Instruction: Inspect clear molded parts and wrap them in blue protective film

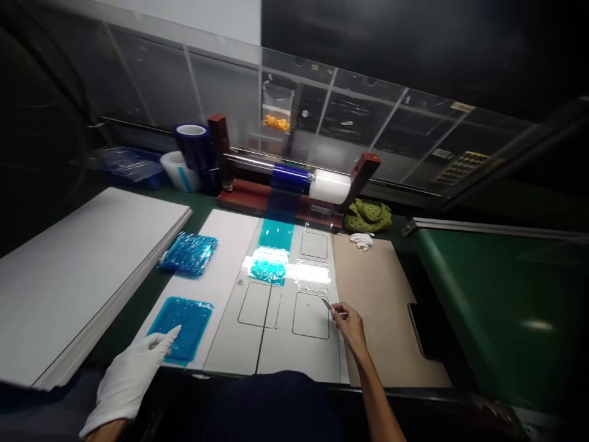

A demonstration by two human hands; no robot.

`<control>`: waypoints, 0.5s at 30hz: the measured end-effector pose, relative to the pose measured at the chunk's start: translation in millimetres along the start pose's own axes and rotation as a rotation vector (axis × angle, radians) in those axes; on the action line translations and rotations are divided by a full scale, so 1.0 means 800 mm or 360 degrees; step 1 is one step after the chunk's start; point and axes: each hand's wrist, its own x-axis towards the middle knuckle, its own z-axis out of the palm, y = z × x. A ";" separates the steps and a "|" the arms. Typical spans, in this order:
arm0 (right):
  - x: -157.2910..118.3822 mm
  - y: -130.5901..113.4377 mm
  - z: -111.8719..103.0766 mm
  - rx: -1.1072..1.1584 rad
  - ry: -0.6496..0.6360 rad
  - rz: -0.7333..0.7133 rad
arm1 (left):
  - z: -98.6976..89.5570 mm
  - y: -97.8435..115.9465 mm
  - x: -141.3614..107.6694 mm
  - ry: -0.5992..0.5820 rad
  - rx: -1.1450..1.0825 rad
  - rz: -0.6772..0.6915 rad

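Observation:
My left hand [138, 368], in a white glove, is over the lower left corner of a flat blue film piece [186, 325]; its thumb and fingers are pressed together, and what they hold, if anything, is hidden. My bare right hand [347, 322] holds a thin blade [326, 304] above a black rounded outline on the white board [285, 353]. Blue film [276, 236] runs down from a dark blue roll [289, 178] onto the board. Clear film [311, 275] lies beside it. A stack of blue film pieces [191, 253] sits further up on the left.
A wooden roll stand [257, 196] also bears a white roll [330, 186]. White sheets [83, 270] are stacked at left. A phone [426, 331] lies right of brown board [381, 307]. A green conveyor belt [506, 294] is at far right; green cloth [368, 215] lies behind.

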 end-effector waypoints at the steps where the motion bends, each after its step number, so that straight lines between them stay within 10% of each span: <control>1: 0.007 0.003 -0.003 -0.0031 0.0046 0.0029 | 0.015 0.027 0.002 -0.0076 0.0091 0.0095; 8: 0.040 0.016 -0.015 -0.0180 0.0239 0.0226 | 0.196 0.234 -0.007 -0.0443 0.0381 0.1639; 15: 0.054 0.019 -0.011 -0.0076 0.0179 0.0299 | 0.303 0.300 0.003 -0.0674 0.0635 0.1999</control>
